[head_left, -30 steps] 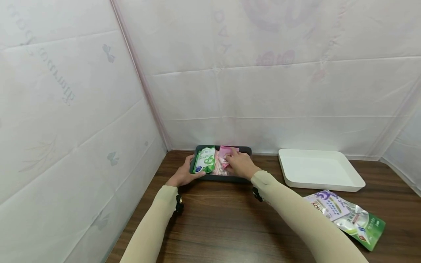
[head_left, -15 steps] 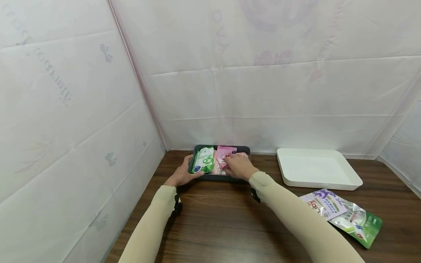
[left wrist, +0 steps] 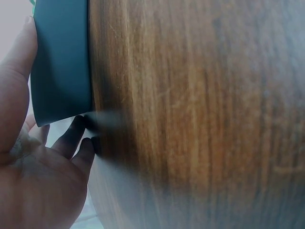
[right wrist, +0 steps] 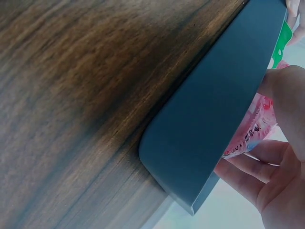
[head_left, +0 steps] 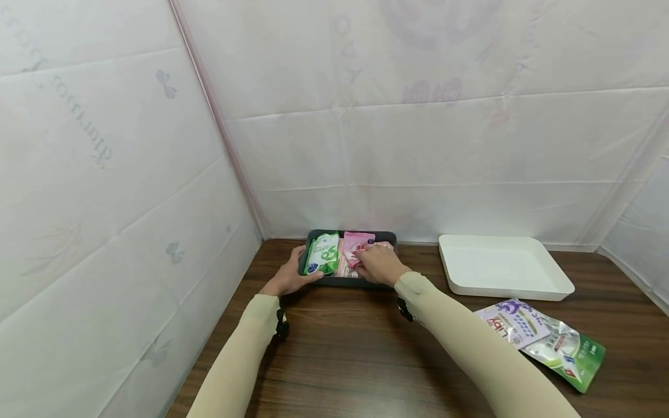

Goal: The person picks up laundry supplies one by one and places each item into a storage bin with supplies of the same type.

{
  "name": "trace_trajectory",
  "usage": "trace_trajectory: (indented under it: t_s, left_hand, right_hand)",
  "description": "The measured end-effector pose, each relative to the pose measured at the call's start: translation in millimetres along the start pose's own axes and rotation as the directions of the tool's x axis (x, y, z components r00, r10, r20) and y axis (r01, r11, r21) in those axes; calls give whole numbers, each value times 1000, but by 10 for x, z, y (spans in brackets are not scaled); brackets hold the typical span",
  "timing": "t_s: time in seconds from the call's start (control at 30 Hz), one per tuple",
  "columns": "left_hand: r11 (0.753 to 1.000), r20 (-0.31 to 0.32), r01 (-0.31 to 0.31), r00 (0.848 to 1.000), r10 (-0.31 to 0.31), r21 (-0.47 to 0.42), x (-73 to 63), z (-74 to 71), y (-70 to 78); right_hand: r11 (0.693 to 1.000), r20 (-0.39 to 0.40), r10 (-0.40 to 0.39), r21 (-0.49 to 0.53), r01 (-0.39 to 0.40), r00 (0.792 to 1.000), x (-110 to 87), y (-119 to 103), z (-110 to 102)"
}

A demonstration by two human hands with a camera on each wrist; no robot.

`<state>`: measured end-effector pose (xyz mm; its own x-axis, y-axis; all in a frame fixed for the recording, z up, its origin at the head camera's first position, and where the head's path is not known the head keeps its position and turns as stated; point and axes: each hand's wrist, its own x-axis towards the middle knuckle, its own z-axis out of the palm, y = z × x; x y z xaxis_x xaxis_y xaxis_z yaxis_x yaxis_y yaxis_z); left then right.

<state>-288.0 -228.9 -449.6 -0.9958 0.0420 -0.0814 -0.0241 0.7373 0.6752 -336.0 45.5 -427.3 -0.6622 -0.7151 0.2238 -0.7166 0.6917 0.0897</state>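
Note:
A dark shallow tray (head_left: 340, 282) stands against the back wall. In its left part lies a green and white packet (head_left: 322, 255). Pink packets (head_left: 358, 239) fill the middle and right of the tray. My left hand (head_left: 290, 275) grips the tray's left end, thumb on the front rim and fingers round the side. The right hand (head_left: 381, 265) reaches into the tray and holds a pink packet. In the right wrist view, that pink packet (right wrist: 252, 129) shows between the thumb and the fingers, partly hidden by the tray wall.
A white tray (head_left: 455, 287) stands at the back right. In front of it, a purple and white Liby packet (head_left: 514, 325) overlaps a green and silver pouch (head_left: 580, 354) on the wooden table (head_left: 334, 354). White sheeting (head_left: 366, 151) encloses the back and sides.
My right hand has moved slightly down with the pink packet, which now lies flatter in the tray. The left hand keeps its place on the tray. The view has shifted a little.

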Motion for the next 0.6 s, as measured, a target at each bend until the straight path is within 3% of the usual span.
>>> trace_trajectory:
  t_s: [0.23, 0.43, 0.6]
  left_hand:
    - [1000, 10, 9, 1000, -9, 4, 21, 26, -30]
    - [1000, 9, 15, 1000, -15, 9, 37, 23, -30]
    - [1000, 15, 19, 1000, -19, 13, 56, 19, -53]
  right_hand:
    - [999, -1, -21, 39, 21, 1000, -28, 13, -7]
    - [992, 36, 5, 122, -9, 999, -38, 32, -28]
    - [989, 14, 16, 145, -18, 1000, -91, 59, -60]
